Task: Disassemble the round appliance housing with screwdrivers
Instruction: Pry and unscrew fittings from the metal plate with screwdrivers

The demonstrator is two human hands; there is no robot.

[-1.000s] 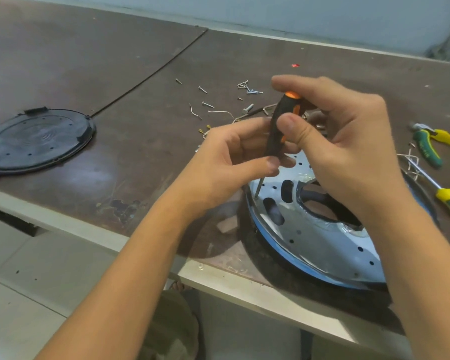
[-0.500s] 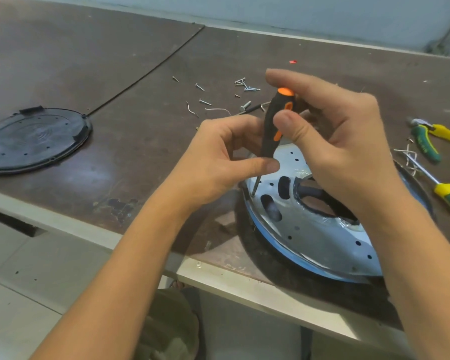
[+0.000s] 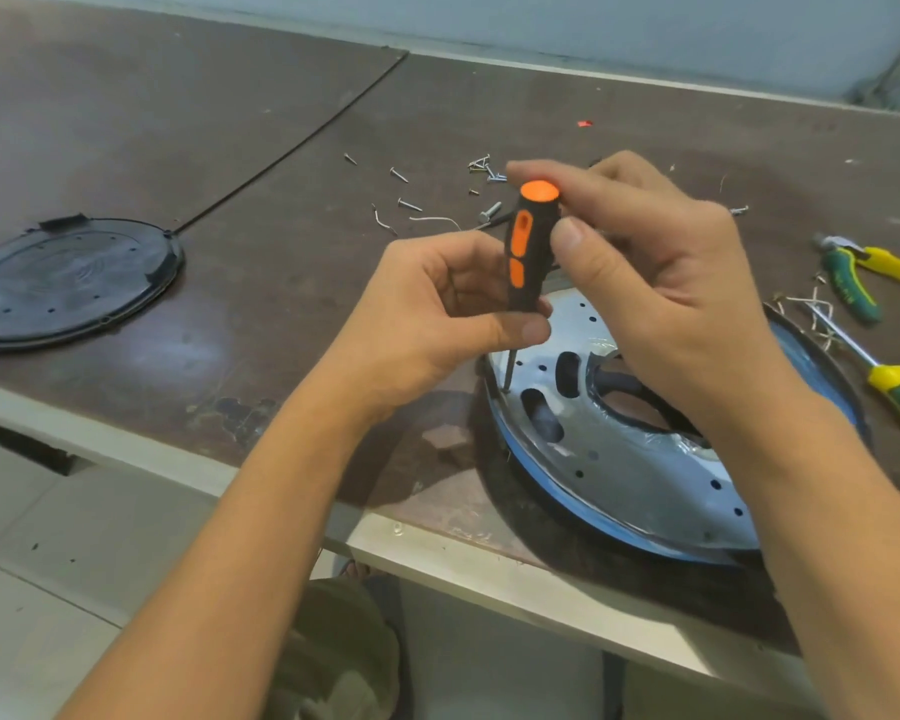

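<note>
A round appliance housing (image 3: 630, 480), a shiny metal disc with holes and a blue rim in a black shell, lies at the table's front edge on the right. A black-and-orange screwdriver (image 3: 523, 252) stands nearly upright, its thin tip set at the disc's left rim. My left hand (image 3: 437, 319) pinches the lower end of the handle between thumb and fingers. My right hand (image 3: 661, 283) holds the upper handle with thumb and fingertips near the orange cap. The disc's far side is hidden behind my right hand.
A black round cover (image 3: 68, 280) lies at the left table edge. Loose screws and bits of wire (image 3: 437, 200) are scattered behind my hands. Green-and-yellow pliers (image 3: 863, 272) and a green-and-yellow screwdriver (image 3: 884, 376) lie at the right. The table's front edge (image 3: 437, 548) runs below the housing.
My right fingers have shifted round the handle top, so the orange cap now shows. The screwdriver stays at the same spot on the rim, a little more upright.
</note>
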